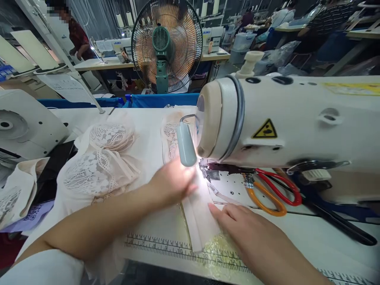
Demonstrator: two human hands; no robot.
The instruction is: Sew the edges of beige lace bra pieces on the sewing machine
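Observation:
My left hand [175,180], smeared by motion, is at the left edge of a pale pink fabric piece [200,221] under the small lamp [187,146]; its fingers cannot be made out. The fabric runs toward me from the needle area of a white sewing machine [282,114]. My right hand [240,227] is closed, with a fingertip touching the fabric's right edge. A narrow pale strip [218,192] runs from the presser foot into its curled fingers. Beyond my left hand, a lace bra piece [170,132] lies on the table.
Stacked lace bra cups [92,170] lie left. Orange-handled scissors [267,200], red-handled scissors [282,186] and a black handle [341,223] lie under the machine arm. A printed ruler [160,245] crosses the table front. A fan [166,47] stands behind; other people are further back.

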